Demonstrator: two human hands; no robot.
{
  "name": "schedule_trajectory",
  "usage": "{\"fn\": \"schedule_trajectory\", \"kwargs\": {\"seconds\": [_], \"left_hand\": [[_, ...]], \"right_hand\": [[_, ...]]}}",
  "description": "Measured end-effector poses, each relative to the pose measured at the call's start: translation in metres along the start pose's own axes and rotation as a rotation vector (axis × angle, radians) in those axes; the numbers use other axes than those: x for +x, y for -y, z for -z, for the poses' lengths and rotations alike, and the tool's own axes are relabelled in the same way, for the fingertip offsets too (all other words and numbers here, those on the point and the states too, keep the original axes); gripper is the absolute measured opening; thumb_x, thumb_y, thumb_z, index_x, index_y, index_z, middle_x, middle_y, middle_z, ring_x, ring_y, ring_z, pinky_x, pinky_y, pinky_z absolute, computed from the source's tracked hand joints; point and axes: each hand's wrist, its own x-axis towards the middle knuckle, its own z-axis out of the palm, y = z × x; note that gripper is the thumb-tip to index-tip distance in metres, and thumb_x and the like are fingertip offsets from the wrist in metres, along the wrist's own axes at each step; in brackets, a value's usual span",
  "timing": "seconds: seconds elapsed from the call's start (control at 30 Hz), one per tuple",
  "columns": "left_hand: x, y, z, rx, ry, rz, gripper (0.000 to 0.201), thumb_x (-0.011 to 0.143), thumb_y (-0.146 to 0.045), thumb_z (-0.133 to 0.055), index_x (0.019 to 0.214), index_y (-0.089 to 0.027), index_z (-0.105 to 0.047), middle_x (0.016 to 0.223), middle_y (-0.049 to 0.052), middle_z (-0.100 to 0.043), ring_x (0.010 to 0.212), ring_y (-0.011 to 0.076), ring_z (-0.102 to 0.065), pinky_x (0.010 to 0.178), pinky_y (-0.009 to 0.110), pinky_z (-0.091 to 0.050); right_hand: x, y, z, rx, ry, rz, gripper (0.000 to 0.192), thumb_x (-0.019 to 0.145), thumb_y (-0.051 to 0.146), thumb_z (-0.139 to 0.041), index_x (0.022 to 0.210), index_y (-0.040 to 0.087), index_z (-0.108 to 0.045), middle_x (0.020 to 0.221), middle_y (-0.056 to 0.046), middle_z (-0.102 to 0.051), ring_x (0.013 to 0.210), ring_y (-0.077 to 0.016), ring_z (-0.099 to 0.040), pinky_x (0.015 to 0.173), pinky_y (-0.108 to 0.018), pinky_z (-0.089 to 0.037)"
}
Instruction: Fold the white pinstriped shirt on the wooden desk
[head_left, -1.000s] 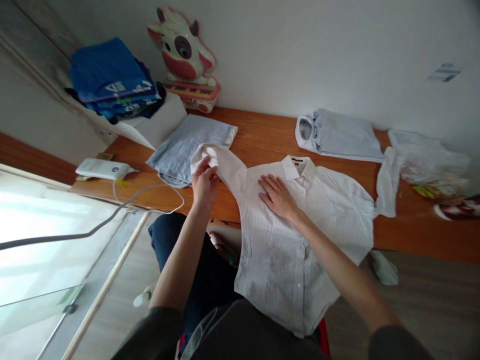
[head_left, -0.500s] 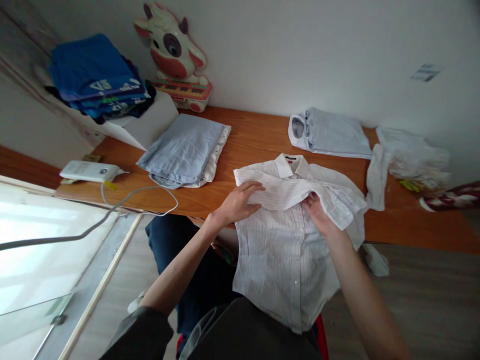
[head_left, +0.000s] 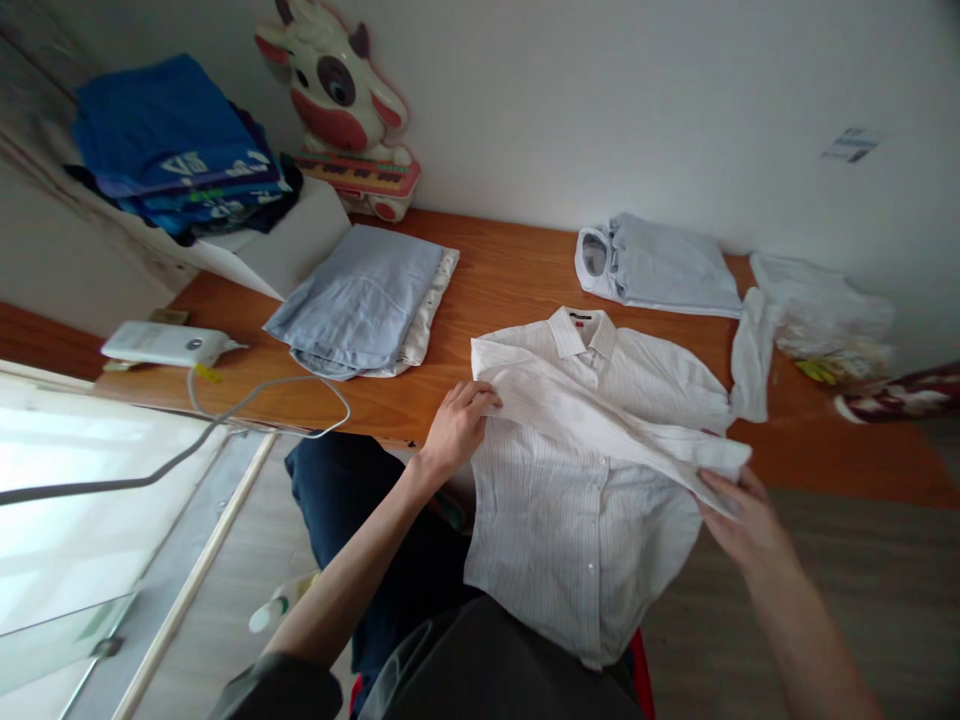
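A white pinstriped shirt [head_left: 577, 500] lies face up on the wooden table [head_left: 517, 270], its lower half hanging over the front edge onto my lap. One sleeve [head_left: 600, 420] is folded diagonally across the chest. My left hand [head_left: 457, 425] pinches the shirt's left edge where that sleeve begins. My right hand [head_left: 742, 520] grips the sleeve's cuff at the shirt's right side, past the table edge.
Folded light-blue garments [head_left: 364, 300] lie at left, another folded shirt [head_left: 660, 265] at the back, crumpled white cloth and plastic [head_left: 825, 305] at right. A cow toy keyboard [head_left: 337, 110], a blue clothes stack [head_left: 172, 150], a white device [head_left: 161, 343] with cable.
The sleeve was lifted from the left and laid across the chest. My right hand has drawn its cuff out to the shirt's right side; my left hand moved to the left edge.
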Motion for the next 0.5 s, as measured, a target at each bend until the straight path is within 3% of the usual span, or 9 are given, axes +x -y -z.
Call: {"fn": "schedule_trajectory", "kwargs": {"seconds": [0.1, 0.2, 0.3, 0.37, 0.5], "left_hand": [[-0.006, -0.001, 0.002, -0.023, 0.049, -0.076, 0.06, 0.077, 0.009, -0.049, 0.121, -0.026, -0.069, 0.139, 0.006, -0.067, 0.133, 0.0277, -0.059, 0.111, 0.048, -0.051], [-0.011, -0.003, 0.003, -0.018, 0.065, -0.11, 0.069, 0.073, 0.01, -0.048, 0.128, -0.026, -0.066, 0.146, 0.006, -0.065, 0.143, 0.0289, -0.054, 0.118, 0.051, -0.047], [-0.013, -0.002, 0.001, 0.041, 0.0, -0.029, 0.063, 0.074, 0.008, -0.052, 0.126, -0.025, -0.066, 0.138, 0.009, -0.067, 0.133, 0.0316, -0.059, 0.111, 0.052, -0.051], [-0.013, -0.001, 0.001, 0.068, -0.012, 0.006, 0.052, 0.078, 0.005, -0.055, 0.119, -0.024, -0.067, 0.126, 0.01, -0.071, 0.12, 0.0314, -0.064, 0.103, 0.05, -0.055], [-0.014, 0.0, 0.005, 0.012, 0.086, -0.082, 0.042, 0.09, 0.001, -0.055, 0.121, -0.025, -0.068, 0.121, 0.007, -0.075, 0.115, 0.0278, -0.068, 0.102, 0.047, -0.055]], "right_hand": [[-0.001, -0.008, 0.034, -0.01, -0.089, 0.05, 0.033, 0.068, 0.035, -0.091, 0.099, 0.039, -0.08, 0.114, 0.0, -0.083, 0.107, -0.0284, -0.08, 0.089, -0.04, -0.072], [-0.005, -0.02, 0.047, -0.212, -0.14, -0.007, 0.04, 0.06, 0.04, -0.096, 0.097, 0.039, -0.082, 0.108, -0.001, -0.083, 0.103, -0.0323, -0.081, 0.082, -0.042, -0.073], [-0.011, -0.027, 0.053, -0.342, -0.114, 0.005, 0.039, 0.06, 0.044, -0.097, 0.096, 0.039, -0.083, 0.109, -0.006, -0.083, 0.102, -0.036, -0.08, 0.082, -0.047, -0.072], [-0.012, -0.022, 0.06, -0.315, -0.119, 0.096, 0.035, 0.065, 0.047, -0.094, 0.096, 0.039, -0.081, 0.107, -0.007, -0.083, 0.099, -0.0351, -0.081, 0.084, -0.049, -0.071], [-0.003, -0.004, 0.07, -0.271, -0.25, 0.278, 0.033, 0.069, 0.052, -0.089, 0.098, 0.04, -0.078, 0.107, -0.008, -0.082, 0.089, -0.0313, -0.08, 0.078, -0.048, -0.07]]}}
